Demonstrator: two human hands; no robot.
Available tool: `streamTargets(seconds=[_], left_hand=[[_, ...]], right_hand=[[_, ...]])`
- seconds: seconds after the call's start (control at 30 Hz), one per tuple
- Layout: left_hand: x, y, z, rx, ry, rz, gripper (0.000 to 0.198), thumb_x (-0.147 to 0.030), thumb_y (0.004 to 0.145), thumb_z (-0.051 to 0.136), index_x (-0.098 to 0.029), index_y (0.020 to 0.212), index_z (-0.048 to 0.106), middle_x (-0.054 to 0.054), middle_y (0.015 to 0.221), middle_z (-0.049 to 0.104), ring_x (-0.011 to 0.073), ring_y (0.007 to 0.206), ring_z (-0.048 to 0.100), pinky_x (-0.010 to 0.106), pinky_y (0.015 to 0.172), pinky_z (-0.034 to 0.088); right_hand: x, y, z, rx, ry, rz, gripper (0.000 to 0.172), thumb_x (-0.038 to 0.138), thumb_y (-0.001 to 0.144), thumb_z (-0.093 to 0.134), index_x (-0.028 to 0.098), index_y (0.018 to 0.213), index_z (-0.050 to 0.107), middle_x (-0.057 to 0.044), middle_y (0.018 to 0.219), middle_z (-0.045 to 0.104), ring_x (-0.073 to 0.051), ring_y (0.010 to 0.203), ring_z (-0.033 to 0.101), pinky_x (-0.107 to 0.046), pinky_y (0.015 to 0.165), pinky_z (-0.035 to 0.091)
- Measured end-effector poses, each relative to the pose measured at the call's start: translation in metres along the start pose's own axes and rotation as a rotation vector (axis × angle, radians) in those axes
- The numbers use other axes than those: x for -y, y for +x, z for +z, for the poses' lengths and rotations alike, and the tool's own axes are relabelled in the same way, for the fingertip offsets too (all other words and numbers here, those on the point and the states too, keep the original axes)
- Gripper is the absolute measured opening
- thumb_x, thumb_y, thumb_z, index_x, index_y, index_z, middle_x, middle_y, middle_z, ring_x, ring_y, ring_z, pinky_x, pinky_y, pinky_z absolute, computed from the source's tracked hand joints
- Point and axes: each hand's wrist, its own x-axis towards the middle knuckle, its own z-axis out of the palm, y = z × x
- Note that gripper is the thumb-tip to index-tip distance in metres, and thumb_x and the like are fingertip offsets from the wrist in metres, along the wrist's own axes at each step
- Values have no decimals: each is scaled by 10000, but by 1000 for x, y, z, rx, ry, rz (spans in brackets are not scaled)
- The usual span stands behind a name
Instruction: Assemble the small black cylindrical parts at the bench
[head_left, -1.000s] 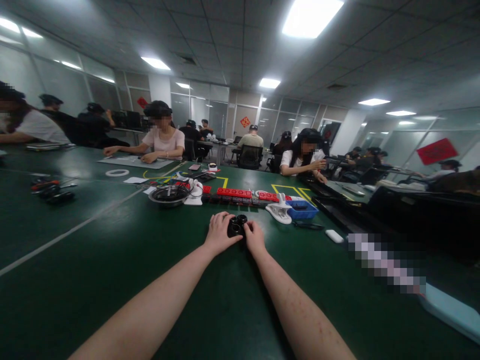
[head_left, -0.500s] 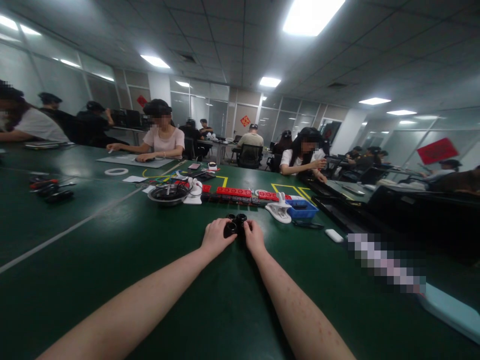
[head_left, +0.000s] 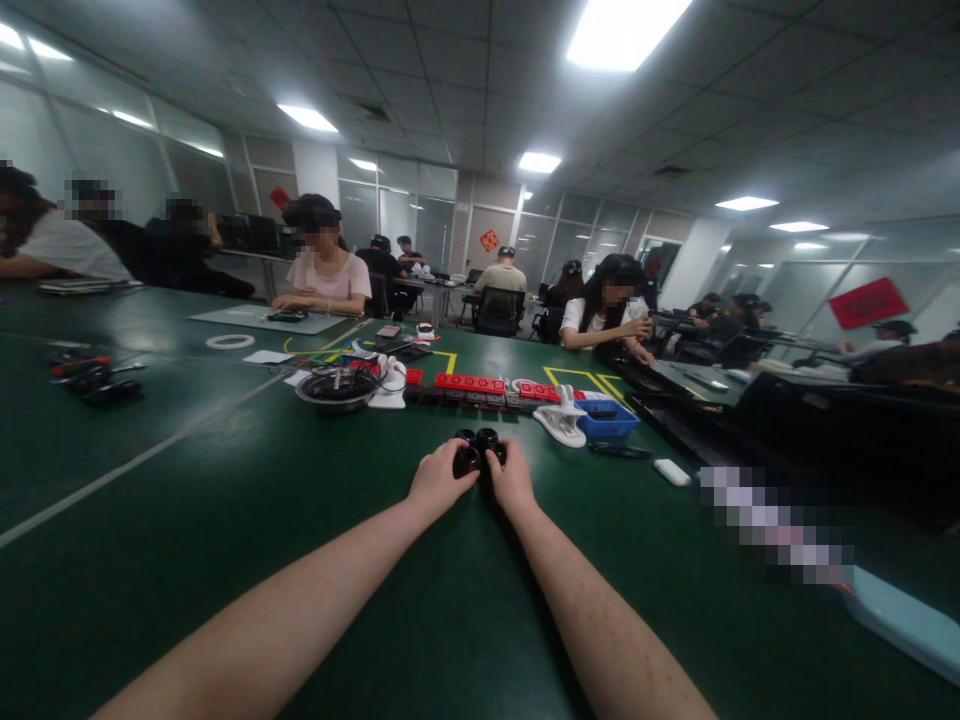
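Both my hands meet over a small black part (head_left: 475, 452) with round lens-like openings, held just above the green table (head_left: 225, 500). My left hand (head_left: 437, 482) grips it from the left with fingers curled. From the right, my right hand (head_left: 511, 478) pinches the same part. Just beyond lie a row of red blocks (head_left: 469, 383), a white clip-like tool (head_left: 562, 420) and a blue bin (head_left: 609, 419).
A round metal dish (head_left: 336, 388) stands back left, dark tools (head_left: 90, 378) lie far left, and a white bar (head_left: 671, 472) lies to the right. A black tray (head_left: 675, 410) runs along the right side. Several people sit at the table and behind it.
My hands and the black part have shifted slightly right and a little nearer. The grip has turned the part a bit. The person across drew their arms in.
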Motion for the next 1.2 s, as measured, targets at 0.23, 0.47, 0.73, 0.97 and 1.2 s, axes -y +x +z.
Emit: streamTargets(seconds=[0.23, 0.47, 0.73, 0.97, 1.2], left_hand=[[4, -1, 3, -17, -17, 15, 374, -303, 687, 611, -205, 1023, 476, 45, 1036, 558, 207, 952, 537, 304, 814, 414], [2, -4, 2, -21, -5, 11, 429, -343, 677, 623, -224, 1063, 477, 41, 1061, 554, 218, 958, 535, 314, 813, 411], [20, 11, -20, -149, -9, -79, 457, -478, 798, 423, -160, 1127, 428, 107, 1089, 492, 260, 1051, 450, 393, 898, 346], [54, 48, -9, 65, -148, -73, 477, -142, 679, 527, -160, 1152, 468, 73, 1127, 534, 207, 1072, 480, 320, 925, 364], [55, 61, 2, 298, -267, 10, 695, -178, 574, 637, -158, 1234, 422, 69, 1184, 535, 218, 1077, 499, 305, 921, 381]], right_hand=[[1, -2, -3, -5, -41, 9, 324, 350, 753, 465, 152, 1008, 496, -105, 943, 590, -227, 880, 546, -326, 770, 412], [-2, -3, -4, -21, -82, 44, 398, 421, 738, 484, 152, 1031, 509, -107, 923, 606, -235, 853, 564, -331, 731, 419], [6, -6, -10, -57, -98, -55, 357, 380, 800, 405, 142, 1038, 523, -123, 989, 573, -236, 925, 526, -343, 801, 385], [12, -8, -9, -76, -71, -143, 298, 341, 822, 378, 173, 1014, 532, -86, 994, 564, -214, 956, 495, -339, 840, 351], [-5, 3, -9, -133, -14, -81, 344, 354, 845, 299, 147, 996, 529, -98, 968, 562, -200, 927, 504, -319, 810, 379]])
